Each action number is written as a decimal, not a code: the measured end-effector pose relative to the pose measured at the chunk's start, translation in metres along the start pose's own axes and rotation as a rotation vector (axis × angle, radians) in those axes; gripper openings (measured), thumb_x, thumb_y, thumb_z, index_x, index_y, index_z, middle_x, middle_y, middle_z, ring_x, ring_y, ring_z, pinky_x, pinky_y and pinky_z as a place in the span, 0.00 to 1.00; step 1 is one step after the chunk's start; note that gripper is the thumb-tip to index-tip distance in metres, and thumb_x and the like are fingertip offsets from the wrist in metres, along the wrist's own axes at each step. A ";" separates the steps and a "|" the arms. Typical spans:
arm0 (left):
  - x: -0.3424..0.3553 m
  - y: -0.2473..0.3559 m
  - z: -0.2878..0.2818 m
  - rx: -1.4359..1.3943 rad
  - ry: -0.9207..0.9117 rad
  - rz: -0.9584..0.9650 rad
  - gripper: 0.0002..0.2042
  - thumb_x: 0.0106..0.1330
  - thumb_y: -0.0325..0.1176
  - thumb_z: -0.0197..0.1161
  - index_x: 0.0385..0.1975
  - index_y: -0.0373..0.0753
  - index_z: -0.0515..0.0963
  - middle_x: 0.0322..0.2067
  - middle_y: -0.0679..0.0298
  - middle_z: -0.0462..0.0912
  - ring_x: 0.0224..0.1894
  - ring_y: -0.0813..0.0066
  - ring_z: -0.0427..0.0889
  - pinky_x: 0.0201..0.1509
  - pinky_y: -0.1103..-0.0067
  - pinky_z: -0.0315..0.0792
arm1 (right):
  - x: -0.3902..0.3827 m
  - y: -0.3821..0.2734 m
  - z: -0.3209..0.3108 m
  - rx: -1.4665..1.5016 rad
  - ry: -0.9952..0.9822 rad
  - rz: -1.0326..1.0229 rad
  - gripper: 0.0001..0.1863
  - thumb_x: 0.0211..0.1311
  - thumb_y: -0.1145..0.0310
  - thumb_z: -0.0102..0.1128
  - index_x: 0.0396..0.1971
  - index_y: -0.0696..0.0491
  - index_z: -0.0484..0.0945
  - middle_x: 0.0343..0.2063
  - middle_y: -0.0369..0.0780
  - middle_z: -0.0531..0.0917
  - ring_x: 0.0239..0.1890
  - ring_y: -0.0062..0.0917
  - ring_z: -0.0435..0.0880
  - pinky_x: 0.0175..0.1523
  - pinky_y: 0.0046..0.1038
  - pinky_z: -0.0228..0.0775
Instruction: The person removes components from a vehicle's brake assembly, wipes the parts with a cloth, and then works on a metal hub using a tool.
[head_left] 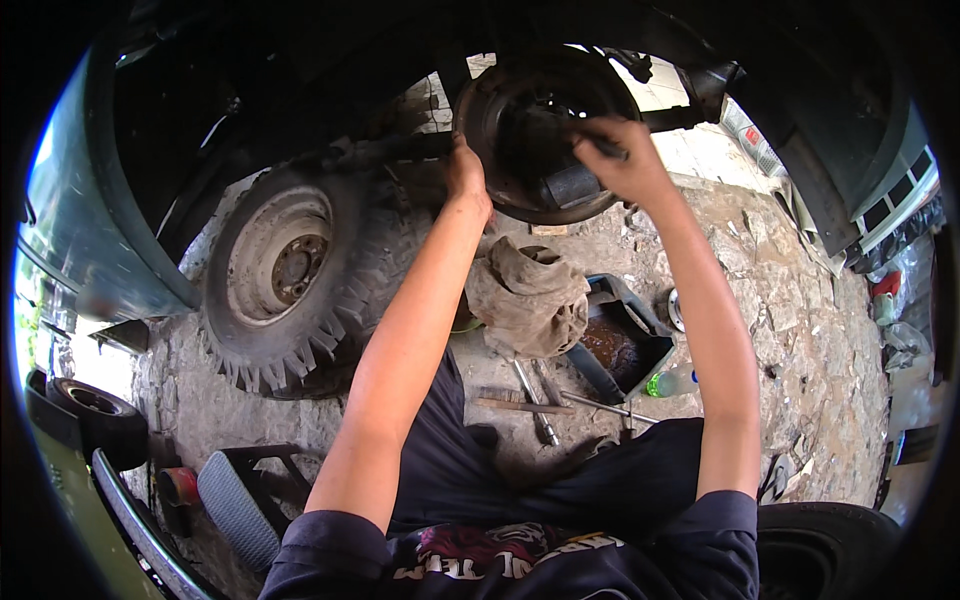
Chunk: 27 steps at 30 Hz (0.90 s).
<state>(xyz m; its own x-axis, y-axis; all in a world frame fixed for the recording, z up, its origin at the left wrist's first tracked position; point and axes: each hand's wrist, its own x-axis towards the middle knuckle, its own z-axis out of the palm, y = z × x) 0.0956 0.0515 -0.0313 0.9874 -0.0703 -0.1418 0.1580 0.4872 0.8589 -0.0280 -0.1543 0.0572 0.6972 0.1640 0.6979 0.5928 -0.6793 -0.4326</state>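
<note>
My left hand [466, 175] grips the left edge of a dark, rusty round drum [530, 80] under the vehicle's dark body. My right hand [632, 165] is closed round a dark tool [608, 146], held in front of the drum's hollow; the tool's working end is hard to make out against the dark metal. A dark cylinder [570, 185] shows low inside the drum, just below my right hand. A muddy cloth bundle [525, 295] lies on the floor beneath my hands.
A removed knobby-tyred wheel [280, 250] leans at left. A pan of dirty liquid [655, 350], a plastic bottle [668, 382] and metal bars [535, 400] lie on the stone floor [800, 360]. A mesh-covered piece [240, 510] sits lower left, a tyre [830, 545] lower right.
</note>
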 end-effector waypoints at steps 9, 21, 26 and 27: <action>-0.037 0.015 0.018 -0.058 -0.067 -0.031 0.36 0.78 0.60 0.37 0.74 0.37 0.59 0.72 0.53 0.64 0.73 0.56 0.65 0.74 0.58 0.61 | -0.009 -0.016 0.014 -0.017 -0.111 -0.129 0.14 0.59 0.74 0.65 0.45 0.59 0.85 0.38 0.48 0.87 0.44 0.38 0.87 0.49 0.34 0.78; -0.007 0.003 0.001 -0.074 -0.067 0.010 0.38 0.76 0.61 0.41 0.75 0.36 0.56 0.74 0.52 0.59 0.73 0.52 0.64 0.72 0.55 0.61 | -0.009 -0.019 0.028 0.105 -0.072 -0.088 0.12 0.61 0.75 0.66 0.44 0.60 0.85 0.35 0.48 0.87 0.39 0.37 0.87 0.47 0.32 0.78; -0.006 0.005 0.002 -0.049 -0.061 -0.032 0.38 0.76 0.62 0.39 0.75 0.36 0.55 0.75 0.52 0.57 0.75 0.51 0.59 0.74 0.53 0.56 | -0.006 -0.007 0.018 0.204 -0.159 0.040 0.10 0.65 0.73 0.63 0.41 0.62 0.85 0.32 0.44 0.88 0.35 0.24 0.87 0.43 0.27 0.79; -0.006 0.007 0.000 -0.038 -0.048 -0.041 0.38 0.76 0.62 0.39 0.75 0.37 0.55 0.75 0.52 0.57 0.75 0.51 0.58 0.74 0.52 0.55 | -0.003 -0.008 0.012 0.163 -0.116 0.085 0.10 0.66 0.72 0.62 0.42 0.62 0.84 0.32 0.43 0.88 0.34 0.24 0.87 0.43 0.27 0.79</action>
<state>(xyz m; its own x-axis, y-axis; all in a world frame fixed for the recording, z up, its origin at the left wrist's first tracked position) 0.0904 0.0550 -0.0247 0.9795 -0.1325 -0.1519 0.1990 0.5155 0.8335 -0.0301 -0.1403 0.0520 0.7837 0.1984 0.5886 0.5805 -0.5710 -0.5805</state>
